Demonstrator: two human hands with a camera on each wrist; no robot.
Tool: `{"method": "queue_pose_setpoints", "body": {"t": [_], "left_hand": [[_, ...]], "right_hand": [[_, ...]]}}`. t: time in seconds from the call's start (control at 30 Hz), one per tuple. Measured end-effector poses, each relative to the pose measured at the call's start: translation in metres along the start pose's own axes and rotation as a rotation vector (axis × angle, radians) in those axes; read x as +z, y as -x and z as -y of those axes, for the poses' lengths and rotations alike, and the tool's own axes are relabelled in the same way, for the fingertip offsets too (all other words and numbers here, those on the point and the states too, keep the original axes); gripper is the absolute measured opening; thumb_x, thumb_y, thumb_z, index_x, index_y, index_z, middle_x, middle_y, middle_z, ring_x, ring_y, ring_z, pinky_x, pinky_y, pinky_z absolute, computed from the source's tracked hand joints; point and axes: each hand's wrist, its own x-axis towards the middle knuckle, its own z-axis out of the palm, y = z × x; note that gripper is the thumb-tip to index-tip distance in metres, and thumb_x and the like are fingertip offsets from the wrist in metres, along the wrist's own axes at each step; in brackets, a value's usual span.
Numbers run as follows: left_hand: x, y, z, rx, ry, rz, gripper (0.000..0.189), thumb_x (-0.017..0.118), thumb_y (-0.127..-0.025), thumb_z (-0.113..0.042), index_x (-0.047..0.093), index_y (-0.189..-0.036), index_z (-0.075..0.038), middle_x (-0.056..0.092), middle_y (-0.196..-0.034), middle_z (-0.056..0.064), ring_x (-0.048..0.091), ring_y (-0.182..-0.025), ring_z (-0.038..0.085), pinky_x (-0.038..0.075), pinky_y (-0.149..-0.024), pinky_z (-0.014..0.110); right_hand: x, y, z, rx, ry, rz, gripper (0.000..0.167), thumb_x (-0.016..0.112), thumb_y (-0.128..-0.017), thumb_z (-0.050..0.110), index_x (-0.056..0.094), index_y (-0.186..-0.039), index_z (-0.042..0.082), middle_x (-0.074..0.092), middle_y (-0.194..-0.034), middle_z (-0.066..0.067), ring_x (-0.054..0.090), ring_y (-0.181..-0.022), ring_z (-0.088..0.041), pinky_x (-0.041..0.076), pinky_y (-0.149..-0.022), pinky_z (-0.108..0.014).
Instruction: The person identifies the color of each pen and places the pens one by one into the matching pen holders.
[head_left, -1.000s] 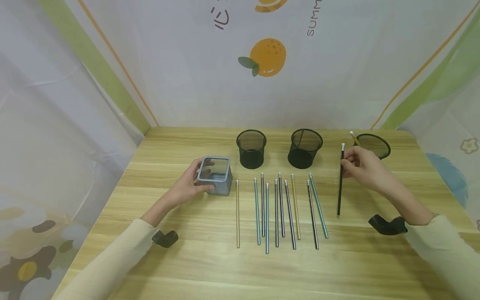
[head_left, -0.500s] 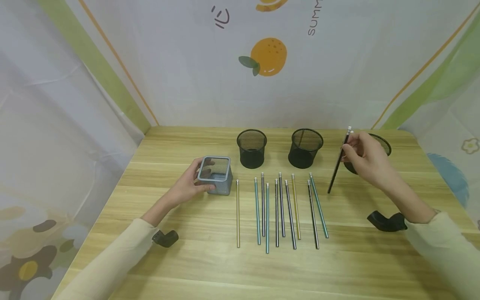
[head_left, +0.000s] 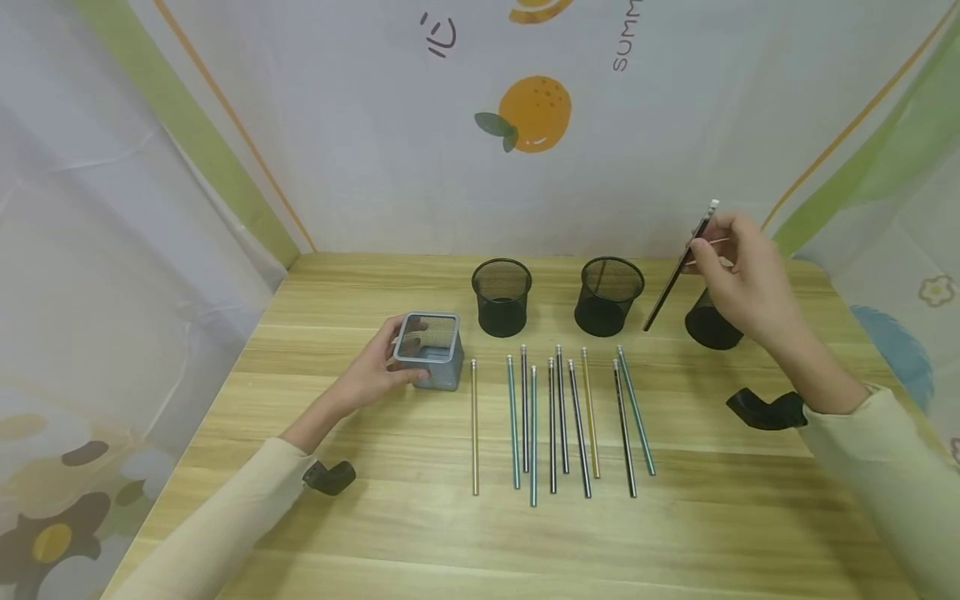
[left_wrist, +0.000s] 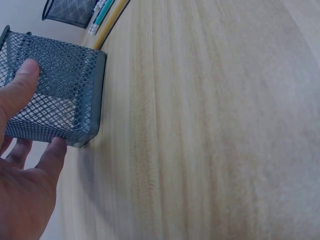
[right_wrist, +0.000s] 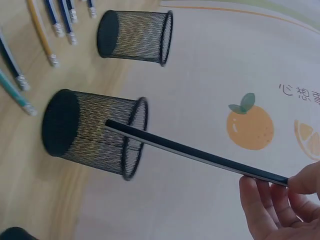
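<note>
The slim, straight black pencil [head_left: 678,272] with a pale eraser end is in the right hand [head_left: 752,271], pinched towards that end and raised near the table's [head_left: 480,546] far right corner; its long axis slants, lower tip down and leftward beside a round black mesh cup [head_left: 602,317]. The left hand [head_left: 372,377], well apart, grips a square grey mesh holder [head_left: 444,377] towards the left edge.
</note>
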Motion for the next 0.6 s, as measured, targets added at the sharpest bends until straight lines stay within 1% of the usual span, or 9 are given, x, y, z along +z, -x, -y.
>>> {"method": "queue_pose_setpoints", "body": {"t": [0.13, 0.23, 0.43, 0.6], "left_hand": [[0.000, 0.000, 0.000, -0.006, 0.003, 0.003, 0.084, 0.077, -0.086, 0.008, 0.028, -0.153, -0.004, 0.036, -0.153, 0.018, 0.040, -0.138, 0.044, 0.043, -0.109, 0.054], [0.000, 0.000, 0.001, -0.004, 0.002, 0.003, 0.084, 0.077, -0.086, 0.009, 0.028, -0.153, -0.004, 0.036, -0.153, 0.018, 0.040, -0.138, 0.043, 0.043, -0.109, 0.053], [-0.001, 0.001, 0.001, -0.002, 0.001, 0.003, 0.083, 0.077, -0.087, 0.008, 0.028, -0.153, -0.005, 0.036, -0.153, 0.017, 0.041, -0.137, 0.043, 0.044, -0.108, 0.055], [-0.001, 0.000, 0.001, 0.000, 0.004, 0.003, 0.083, 0.076, -0.086, 0.008, 0.028, -0.153, -0.004, 0.036, -0.153, 0.018, 0.041, -0.137, 0.043, 0.044, -0.109, 0.054]], "right_hand": [[-0.001, -0.009, 0.008, -0.002, -0.003, -0.027, 0.014, 0.049, -0.104, 0.000, 0.047, -0.116, -0.008, 0.051, -0.109, -0.010, 0.064, -0.086, -0.008, 0.056, -0.076, -0.012], [0.002, -0.015, 0.012, 0.007, 0.007, -0.048, 0.016, 0.049, -0.105, 0.001, 0.047, -0.118, -0.007, 0.050, -0.110, -0.008, 0.063, -0.086, -0.009, 0.056, -0.076, -0.011], [0.011, -0.023, 0.013, -0.009, 0.006, -0.080, 0.016, 0.050, -0.104, 0.001, 0.048, -0.118, -0.007, 0.053, -0.108, -0.009, 0.062, -0.086, -0.014, 0.056, -0.077, -0.012], [0.013, -0.027, 0.011, -0.017, 0.017, -0.106, 0.018, 0.049, -0.105, 0.003, 0.049, -0.120, -0.007, 0.054, -0.108, -0.009, 0.062, -0.087, -0.013, 0.056, -0.077, -0.011]]}}
